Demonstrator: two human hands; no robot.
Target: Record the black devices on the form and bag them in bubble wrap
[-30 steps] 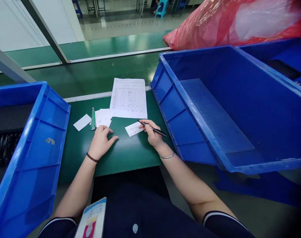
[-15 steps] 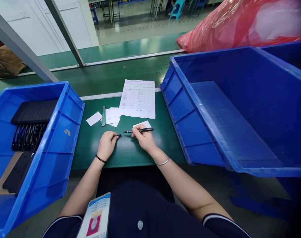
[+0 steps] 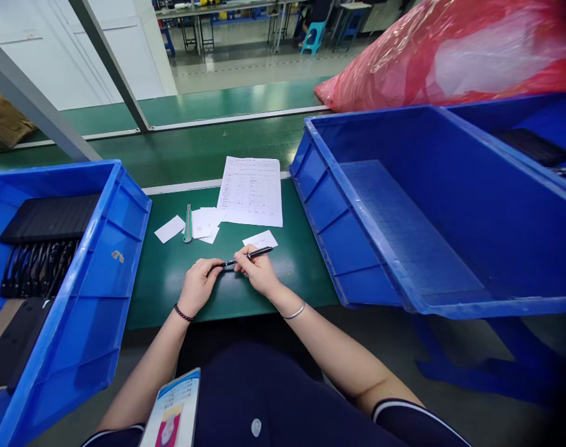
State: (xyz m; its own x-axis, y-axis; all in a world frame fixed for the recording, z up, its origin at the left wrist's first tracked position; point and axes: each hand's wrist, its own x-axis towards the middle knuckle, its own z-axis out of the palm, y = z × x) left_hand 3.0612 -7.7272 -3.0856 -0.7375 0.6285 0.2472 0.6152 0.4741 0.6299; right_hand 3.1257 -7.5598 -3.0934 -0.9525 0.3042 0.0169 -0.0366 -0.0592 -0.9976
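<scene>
One black pen [image 3: 263, 251] grasped in right hand [image 3: 259, 272]; left hand [image 3: 200, 283] pinching what seems its cap [image 3: 228, 262].

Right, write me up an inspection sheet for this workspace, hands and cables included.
Surface: green tabletop, visible parts bare and slightly glossy.
Things in use: black pen between the hands; written-on white card just beyond; printed form lying farther back.
Clutter: green cutter beside loose white cards; blade state too small to tell.
Hands: right hand grips the pen; left hand pinches a small black piece at its tip.
Cables: black cables bunched in the left blue bin; on the tabletop, nothing seen.
Surroundings: right blue bin alongside; red plastic bag behind it.
</scene>
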